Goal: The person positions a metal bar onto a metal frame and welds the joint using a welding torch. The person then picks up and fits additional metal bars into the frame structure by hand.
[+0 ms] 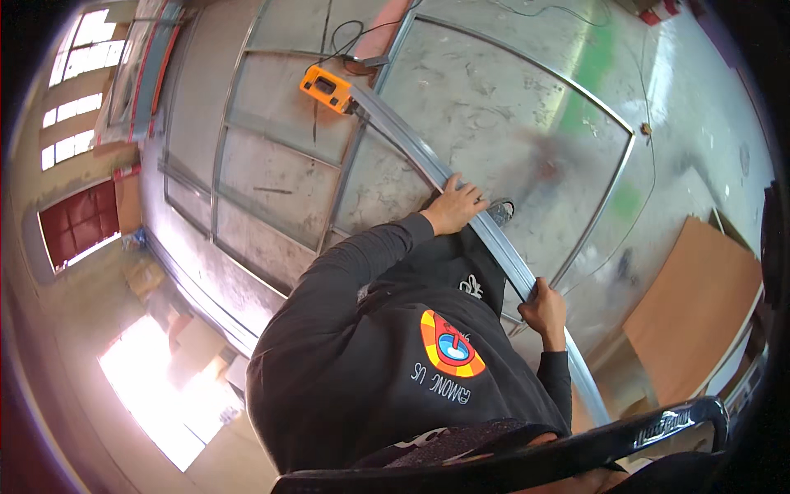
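Observation:
A long silvery metal channel [403, 136] runs slantwise in front of my body, from the upper left down to the lower right. My left hand [455, 206] lies over its middle with the fingers curled round the edge. Lower down and to the right, my right hand [544, 309] grips the same channel, thumb on top. The channel's far end reaches beside an orange box-shaped machine [327, 89] with a dark handle and cables. Underneath, a large rectangular metal frame [609, 185] lies on the floor. One of my shoes [501, 212] shows just past the channel.
More metal framing with crossbars [218, 156] spreads across the floor at left. A thin cable [654, 177] trails along the right side. Brown boards [699, 305] lean at the right. Stacked panels [146, 78] stand by the windows at far left. A bright opening [164, 395] glares at lower left.

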A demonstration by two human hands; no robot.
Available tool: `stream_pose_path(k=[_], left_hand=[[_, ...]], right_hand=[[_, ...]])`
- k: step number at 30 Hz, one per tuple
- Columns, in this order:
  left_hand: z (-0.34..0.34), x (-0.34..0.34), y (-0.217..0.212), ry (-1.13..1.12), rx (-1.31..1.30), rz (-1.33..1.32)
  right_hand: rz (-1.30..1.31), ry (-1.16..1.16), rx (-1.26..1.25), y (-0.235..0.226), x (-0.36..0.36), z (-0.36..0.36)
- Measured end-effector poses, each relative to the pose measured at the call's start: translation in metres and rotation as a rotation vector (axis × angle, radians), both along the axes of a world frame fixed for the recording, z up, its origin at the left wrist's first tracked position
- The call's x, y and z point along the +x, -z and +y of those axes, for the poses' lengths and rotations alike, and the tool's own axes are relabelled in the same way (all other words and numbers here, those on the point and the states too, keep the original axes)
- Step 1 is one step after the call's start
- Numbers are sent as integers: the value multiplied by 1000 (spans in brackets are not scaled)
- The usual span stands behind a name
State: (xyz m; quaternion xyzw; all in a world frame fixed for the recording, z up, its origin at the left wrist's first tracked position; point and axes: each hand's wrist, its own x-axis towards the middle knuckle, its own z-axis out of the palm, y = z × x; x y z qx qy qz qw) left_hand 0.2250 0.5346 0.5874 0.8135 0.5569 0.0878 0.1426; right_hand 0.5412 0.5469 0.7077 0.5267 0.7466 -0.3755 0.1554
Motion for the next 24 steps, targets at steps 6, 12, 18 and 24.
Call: stream_pose_path(k=[6, 12, 18, 24], left_hand=[[8, 53, 21, -385, -300, -61], [38, 102, 44, -1219, -250, -871], [54, 145, 87, -1912, -847, -1882], [47, 201, 107, -1997, -926, -1708]], right_hand=[[-37, -5, -48, 7, 22, 28], [-265, -88, -3, 6, 28, 62], [-339, -144, -84, 31, -5, 91], [-348, -197, -178, 60, -12, 109]])
